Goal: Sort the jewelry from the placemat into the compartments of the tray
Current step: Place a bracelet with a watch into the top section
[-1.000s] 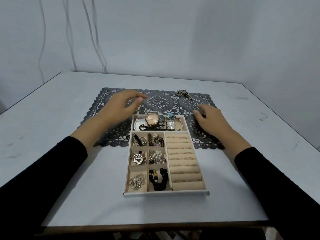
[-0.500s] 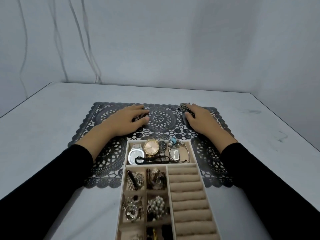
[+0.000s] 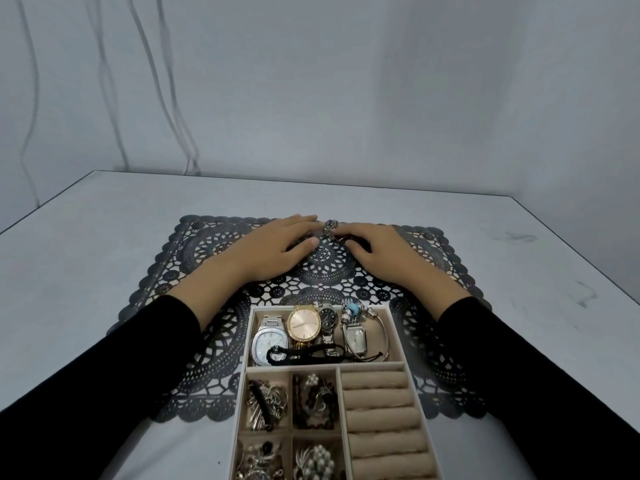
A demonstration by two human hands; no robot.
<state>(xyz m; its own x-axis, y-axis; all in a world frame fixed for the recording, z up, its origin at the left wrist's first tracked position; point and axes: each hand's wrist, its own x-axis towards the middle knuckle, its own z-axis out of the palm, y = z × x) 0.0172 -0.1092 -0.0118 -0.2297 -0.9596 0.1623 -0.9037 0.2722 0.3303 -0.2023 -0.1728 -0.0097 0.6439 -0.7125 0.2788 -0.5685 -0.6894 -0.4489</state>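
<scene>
One silvery chain piece (image 3: pixel 328 230) lies on the placemat (image 3: pixel 207 244), beyond the tray (image 3: pixel 270 308) — left hand (image 3: pixel 277 249) flat beside it, likely corralling; right hand (image 3: pixel 384 252) curls onto it, grip unclear.

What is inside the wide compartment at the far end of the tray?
A silver square watch, a gold round watch, a small dark-faced watch and a rectangular watch. A black cord bracelet lies across them, beside a charm bangle. The straps underneath are mostly covered.

Left hand (image 3: pixel 277 251), right hand (image 3: pixel 384 254) flank chain (image 3: pixel 328 227) on placemat (image 3: pixel 207 244).
</scene>
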